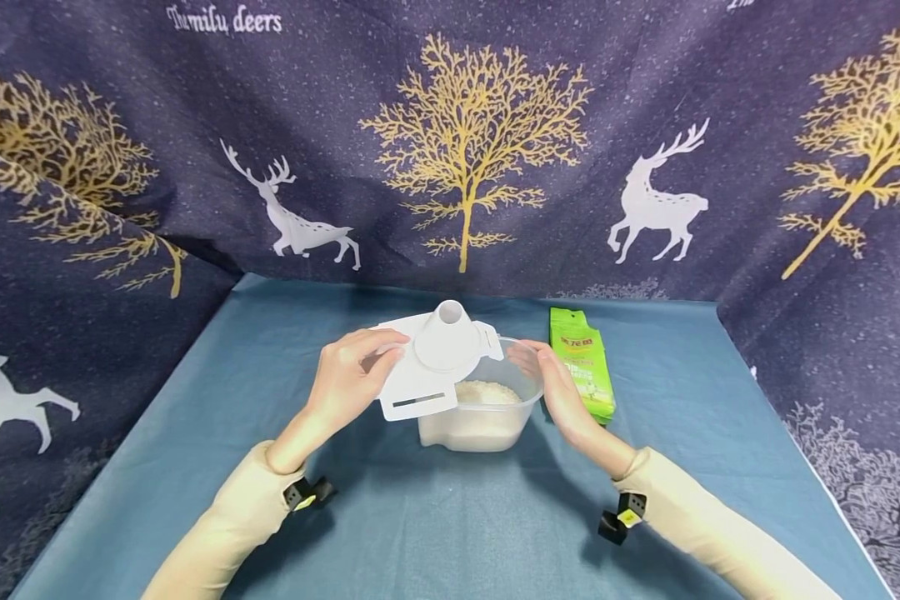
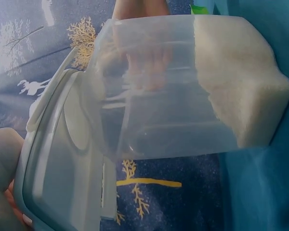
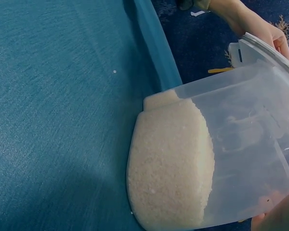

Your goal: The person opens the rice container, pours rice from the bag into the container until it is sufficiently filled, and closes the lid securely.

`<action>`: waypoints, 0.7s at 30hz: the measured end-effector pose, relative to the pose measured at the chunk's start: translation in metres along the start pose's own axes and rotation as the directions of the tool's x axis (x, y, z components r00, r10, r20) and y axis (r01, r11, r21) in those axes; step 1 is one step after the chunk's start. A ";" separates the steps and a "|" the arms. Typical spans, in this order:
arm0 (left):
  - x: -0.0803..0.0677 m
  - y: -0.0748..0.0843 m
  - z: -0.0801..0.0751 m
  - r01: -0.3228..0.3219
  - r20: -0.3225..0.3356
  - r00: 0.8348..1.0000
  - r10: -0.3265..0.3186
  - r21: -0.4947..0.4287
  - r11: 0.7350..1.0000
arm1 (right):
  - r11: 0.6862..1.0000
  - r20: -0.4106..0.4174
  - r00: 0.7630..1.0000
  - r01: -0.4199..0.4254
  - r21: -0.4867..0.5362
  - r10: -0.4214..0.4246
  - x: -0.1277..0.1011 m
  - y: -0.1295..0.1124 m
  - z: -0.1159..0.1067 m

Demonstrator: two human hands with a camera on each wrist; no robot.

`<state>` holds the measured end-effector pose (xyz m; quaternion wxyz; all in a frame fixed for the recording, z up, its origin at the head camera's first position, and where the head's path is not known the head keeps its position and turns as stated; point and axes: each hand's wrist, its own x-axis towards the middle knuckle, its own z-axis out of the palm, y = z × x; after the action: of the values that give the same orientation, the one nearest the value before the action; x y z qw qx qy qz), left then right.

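Observation:
A clear plastic container (image 1: 468, 429) stands on the table, its lower part filled with white rice (image 3: 168, 163). My left hand (image 1: 351, 371) pinches the left edge of a white lid (image 1: 412, 383) with a raised spout (image 1: 450, 321). The lid is tilted over the left part of the container's mouth, leaving the right part uncovered. My right hand (image 1: 562, 392) rests against the container's right side; its fingers show through the clear wall, lying straight along it in the left wrist view.
Just right of the container lies a green printed bag (image 1: 585, 367), partly behind my right hand. A blue cloth (image 1: 450, 517) covers the table. Behind it hangs a dark curtain (image 1: 390, 208) with deer and trees. A stray white grain (image 3: 114, 71) lies on the cloth.

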<state>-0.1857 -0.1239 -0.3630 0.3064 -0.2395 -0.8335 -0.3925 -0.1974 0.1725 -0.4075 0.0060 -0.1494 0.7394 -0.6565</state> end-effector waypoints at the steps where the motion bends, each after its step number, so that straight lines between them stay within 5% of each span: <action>1: 0.000 0.000 0.001 -0.016 0.003 1.000 0.016 0.002 1.000 | 1.000 -0.004 1.000 -0.006 0.001 0.006 0.000 0.000 0.000; 10: 0.006 0.006 0.008 -0.056 0.055 0.997 0.058 -0.024 0.998 | 0.997 -0.032 0.997 -0.076 -0.001 0.076 0.003 -0.002 0.003; 21: 0.015 0.015 0.023 -0.107 0.086 0.990 0.111 -0.054 0.993 | 0.965 -0.040 0.979 -0.190 0.182 0.200 0.004 -0.006 0.002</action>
<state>-0.1939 -0.0945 -0.3564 0.2842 -0.3091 -0.8220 -0.3846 -0.1998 0.1691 -0.4008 0.0622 -0.0556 0.6890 -0.7200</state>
